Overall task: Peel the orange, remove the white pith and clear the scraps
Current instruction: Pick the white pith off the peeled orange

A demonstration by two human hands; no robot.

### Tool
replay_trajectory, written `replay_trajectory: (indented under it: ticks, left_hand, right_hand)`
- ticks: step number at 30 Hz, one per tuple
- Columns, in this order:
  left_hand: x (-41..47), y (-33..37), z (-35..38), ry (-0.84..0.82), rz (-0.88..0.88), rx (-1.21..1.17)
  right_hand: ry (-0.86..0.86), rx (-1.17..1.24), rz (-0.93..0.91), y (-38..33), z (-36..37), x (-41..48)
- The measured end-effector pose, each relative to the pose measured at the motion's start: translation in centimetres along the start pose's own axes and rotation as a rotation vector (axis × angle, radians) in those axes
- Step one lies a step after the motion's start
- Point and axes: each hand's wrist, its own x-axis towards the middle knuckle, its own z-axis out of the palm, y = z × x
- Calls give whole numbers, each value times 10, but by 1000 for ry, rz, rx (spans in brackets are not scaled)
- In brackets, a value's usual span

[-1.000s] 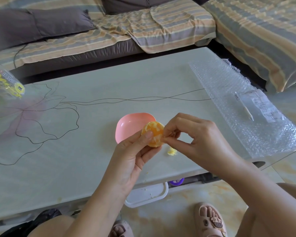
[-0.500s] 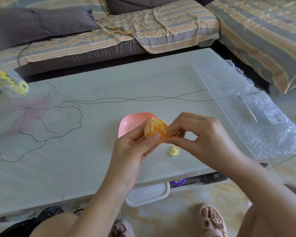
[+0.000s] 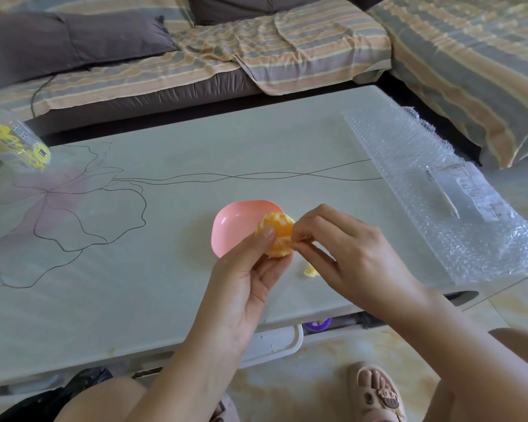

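My left hand [image 3: 244, 281] holds a peeled orange [image 3: 276, 234] over the table, thumb pressed on its near face. White pith streaks still show on the fruit. My right hand [image 3: 348, 254] touches the orange's right side, with thumb and forefinger pinched on a thin strip of pith there. Just behind the orange lies an empty pink dish [image 3: 235, 226]. A small yellowish scrap [image 3: 311, 271] rests on the table under my right hand.
The pale table [image 3: 165, 284] has a flower drawing on its left half. Bubble wrap [image 3: 433, 190] with a label and a thin stick covers the right side. A clear packet with yellow print [image 3: 16, 144] sits far left. A sofa runs behind; a white bin [image 3: 275, 345] stands under the table edge.
My left hand has turned the orange a little, and its thumb now lies across the near face. My right fingers stay pinched at the fruit's right side.
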Motion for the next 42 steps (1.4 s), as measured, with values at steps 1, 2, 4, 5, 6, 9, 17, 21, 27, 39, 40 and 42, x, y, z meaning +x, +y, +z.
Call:
replay_trajectory:
  ticks: [1, 2, 4, 5, 6, 9, 17, 21, 27, 39, 40, 42]
  left_hand:
    - [0, 0, 0, -1, -16, -24]
    - [0, 1, 0, -7, -24, -34]
    - [0, 1, -1, -22, -14, -18]
    - [0, 1, -1, -33, 0, -1]
    - [0, 1, -1, -44, 19, 20]
    - [-1, 0, -1, -50, 71, 90]
    - [1, -2, -1, -40, 138, 168]
    - [1, -3, 1, -23, 96, 113]
    - [0, -3, 0, -37, -4, -11]
    - [3, -1, -6, -72, 139, 293]
    - [3, -2, -6, -69, 151, 310]
    - [2, -3, -6, -70, 180, 337]
  right_hand:
    - [19, 53, 41, 0, 1, -1]
    - [38, 121, 95, -1, 2, -1]
    - [53, 242, 189, -2, 2, -1]
    - [48, 290, 219, -2, 1, 0]
    - [40, 332, 245, -3, 0, 1]
    - [1, 417, 303, -2, -6, 4]
    - [-50, 256, 197, 1, -7, 1]
    - [-28, 105, 83, 1, -4, -2]
    - [23, 63, 30, -1, -3, -2]
    - [-90, 334, 208, 3, -16, 4]
    - [-93, 330, 216, 3, -16, 4]
    - [-95, 334, 230, 3, -15, 3]
